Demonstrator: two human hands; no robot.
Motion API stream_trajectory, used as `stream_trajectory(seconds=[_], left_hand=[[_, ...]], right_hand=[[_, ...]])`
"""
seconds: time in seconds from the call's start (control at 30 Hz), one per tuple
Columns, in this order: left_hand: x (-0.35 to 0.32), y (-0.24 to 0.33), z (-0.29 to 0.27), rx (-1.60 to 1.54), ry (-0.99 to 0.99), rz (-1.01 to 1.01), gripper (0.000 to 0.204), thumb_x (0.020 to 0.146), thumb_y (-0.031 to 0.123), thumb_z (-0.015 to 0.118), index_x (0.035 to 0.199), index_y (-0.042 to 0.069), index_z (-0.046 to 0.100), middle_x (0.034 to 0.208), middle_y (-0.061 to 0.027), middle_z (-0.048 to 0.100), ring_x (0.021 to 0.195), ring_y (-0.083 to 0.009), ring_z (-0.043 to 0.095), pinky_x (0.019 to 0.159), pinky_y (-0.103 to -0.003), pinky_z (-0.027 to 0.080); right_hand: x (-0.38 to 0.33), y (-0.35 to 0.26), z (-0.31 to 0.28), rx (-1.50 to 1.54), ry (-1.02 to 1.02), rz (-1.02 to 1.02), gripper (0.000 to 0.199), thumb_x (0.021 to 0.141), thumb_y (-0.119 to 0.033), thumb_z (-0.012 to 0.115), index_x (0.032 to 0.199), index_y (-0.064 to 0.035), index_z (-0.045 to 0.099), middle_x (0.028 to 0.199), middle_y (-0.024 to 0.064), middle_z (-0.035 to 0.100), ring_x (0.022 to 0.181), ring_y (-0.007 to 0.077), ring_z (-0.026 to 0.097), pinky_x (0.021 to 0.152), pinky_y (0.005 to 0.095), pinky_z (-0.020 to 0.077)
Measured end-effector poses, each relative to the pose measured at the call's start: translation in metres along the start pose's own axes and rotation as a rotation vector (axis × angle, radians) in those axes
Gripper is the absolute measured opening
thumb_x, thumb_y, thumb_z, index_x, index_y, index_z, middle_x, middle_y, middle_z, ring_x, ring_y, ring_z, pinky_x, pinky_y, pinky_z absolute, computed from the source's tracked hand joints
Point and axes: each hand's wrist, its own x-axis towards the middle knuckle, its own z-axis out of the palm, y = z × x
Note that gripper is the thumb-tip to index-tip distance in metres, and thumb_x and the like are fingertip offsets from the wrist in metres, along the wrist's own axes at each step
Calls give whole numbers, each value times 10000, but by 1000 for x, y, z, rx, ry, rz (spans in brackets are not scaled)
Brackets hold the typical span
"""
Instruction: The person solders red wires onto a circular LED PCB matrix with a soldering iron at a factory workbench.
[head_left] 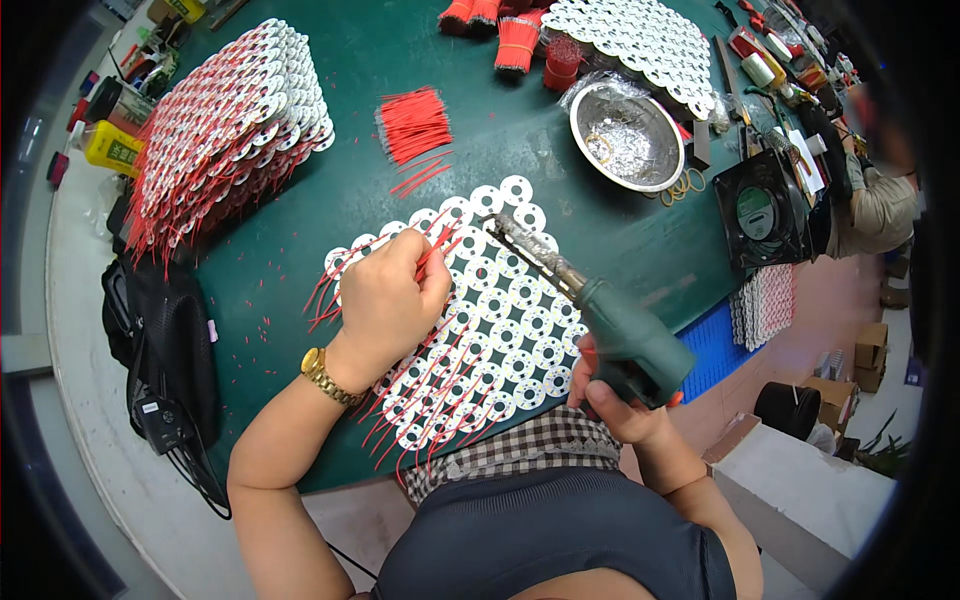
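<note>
The left grip (392, 292) pinches thin red wires (440, 240) above a sheet of round white boards (494, 293); the right grip (622, 408) clasps a dark green gun-shaped soldering tool (625, 335), metal tip (498, 229) near the left grip.

Glossy metal, matt cloth

At upper right, the bowl (662, 140) is smooth, shiny metal. Right of centre, the soldering gun (638, 338) pairs a plastic-looking body with a rough metal shaft (545, 262). Lower centre, the checked garment (540, 446) is matt.
</note>
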Motion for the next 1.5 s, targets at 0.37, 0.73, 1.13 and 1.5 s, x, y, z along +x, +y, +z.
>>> stream_trajectory(seconds=[0.37, 0.73, 1.13, 1.5], left_hand=[[0, 0, -2, -85, 3, -60, 84, 808, 53, 651, 750, 9, 609, 615, -108, 592, 496, -198, 541, 497, -322, 430], [1, -1, 0, -75, 32, -1, 96, 834, 69, 659, 772, 11, 614, 627, -96, 562, 522, -218, 529, 514, -331, 420], [1, 0, 0, -40, 20, -22, 148, 835, 65, 634, 720, 30, 548, 590, -100, 521, 535, -245, 503, 516, -363, 400], [2, -3, -2, -53, -22, -49, 132, 821, 64, 634, 708, 14, 587, 610, -122, 586, 490, -252, 550, 492, -361, 425]], right_hand=[[6, 7, 3, -124, -14, -109, 502, 855, -227, 636, 1283, -33, 459, 753, 92, 566, 618, 124, 552, 539, 259, 437], [12, -8, 0, -25, 110, -114, 72, 833, -93, 654, 808, -36, 618, 720, 26, 599, 663, 149, 575, 614, 301, 461], [20, -14, -1, -510, -21, -444, 101, 721, -28, 709, 761, -54, 620, 734, 63, 616, 619, 251, 598, 592, 322, 485], [16, -9, 5, -301, 74, -232, 106, 730, -19, 713, 762, -53, 618, 678, 55, 615, 547, 212, 590, 537, 294, 474]])
